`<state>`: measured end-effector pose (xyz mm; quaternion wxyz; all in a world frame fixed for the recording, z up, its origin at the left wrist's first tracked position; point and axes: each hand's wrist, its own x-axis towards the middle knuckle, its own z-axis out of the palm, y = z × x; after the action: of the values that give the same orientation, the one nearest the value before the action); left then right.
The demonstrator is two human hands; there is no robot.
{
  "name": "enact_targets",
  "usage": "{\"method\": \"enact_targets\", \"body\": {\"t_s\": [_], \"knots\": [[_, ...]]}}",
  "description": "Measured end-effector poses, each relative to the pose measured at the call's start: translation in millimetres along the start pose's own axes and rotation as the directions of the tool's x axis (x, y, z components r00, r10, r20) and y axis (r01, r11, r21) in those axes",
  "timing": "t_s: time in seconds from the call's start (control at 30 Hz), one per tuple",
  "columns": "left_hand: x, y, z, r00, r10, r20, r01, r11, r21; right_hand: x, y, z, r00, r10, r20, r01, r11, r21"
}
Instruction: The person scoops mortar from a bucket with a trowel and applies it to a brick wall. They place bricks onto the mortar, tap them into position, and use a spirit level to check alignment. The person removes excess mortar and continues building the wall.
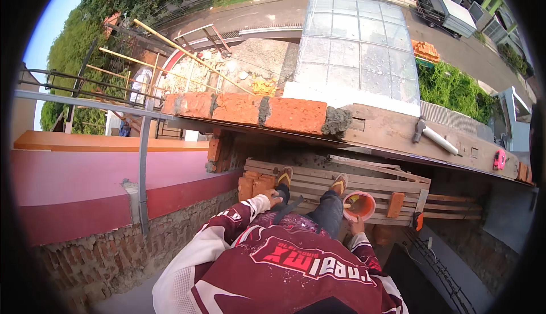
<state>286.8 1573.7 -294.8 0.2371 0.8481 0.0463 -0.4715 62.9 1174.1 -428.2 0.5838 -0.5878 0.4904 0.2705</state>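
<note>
My left hand (pixel 272 197) is low beside my left leg, right next to a small stack of orange bricks (pixel 245 188). Its fingers look partly curled, but what they hold, if anything, is not clear. A dark flat strip (pixel 288 210) slants across my lap near it. On the right, my right hand (pixel 356 225) grips the near rim of a round reddish bucket (pixel 370 199). A short light-coloured handle juts over the bucket's left edge. The bucket stands on a platform of wooden planks (pixel 318 177), where my sandalled feet also rest.
Ahead runs a brick course (pixel 244 109) with grey mortar (pixel 337 122) at its right end. A hammer (pixel 437 136) and a pink tape measure (pixel 499 159) lie on the ledge. A single brick (pixel 395 205) sits right of the bucket. A metal post (pixel 143 172) rises at left.
</note>
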Motion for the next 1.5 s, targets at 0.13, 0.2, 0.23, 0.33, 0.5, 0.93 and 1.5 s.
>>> {"method": "enact_targets", "body": {"t_s": [0.13,0.2,0.23,0.33,0.5,0.93,1.5], "knots": [[-23.4,-1.0,-37.0,0.982,0.085,-0.17,-0.137,0.938,-0.32,51.6,12.4,-69.3,0.988,0.05,-0.148,-0.073,0.985,-0.157],[-30.7,-11.9,-68.8,0.942,0.04,-0.332,-0.178,0.9,-0.397,40.0,-34.2,-85.6,0.947,0.175,-0.27,-0.177,0.984,0.017],[-34.2,-27.9,-76.1,0.909,-0.05,-0.414,-0.177,0.852,-0.492,22.6,-71.9,-91.8,0.958,0.152,-0.243,-0.162,0.987,-0.02],[8.1,-84.7,-104.7,0.853,-0.153,-0.499,-0.406,0.408,-0.818,9.9,-141.6,-84.4,0.985,0.041,-0.17,-0.07,0.984,-0.164],[-35.3,-112.1,-237.4,0.659,-0.35,-0.666,-0.524,0.421,-0.74,-24.1,-250.7,14.0,0.969,-0.24,-0.065,0.184,0.867,-0.463],[-9.8,-138.7,-431.0,0.14,-0.449,-0.883,-0.806,0.467,-0.365,-117.5,-334.2,272.5,0.796,-0.441,0.415,0.606,0.57,-0.556],[50.4,-208.8,-467.5,0.393,-0.489,-0.778,-0.86,0.104,-0.5,-119.3,-276.3,220.9,0.962,-0.238,0.135,0.179,0.174,-0.968]]}}
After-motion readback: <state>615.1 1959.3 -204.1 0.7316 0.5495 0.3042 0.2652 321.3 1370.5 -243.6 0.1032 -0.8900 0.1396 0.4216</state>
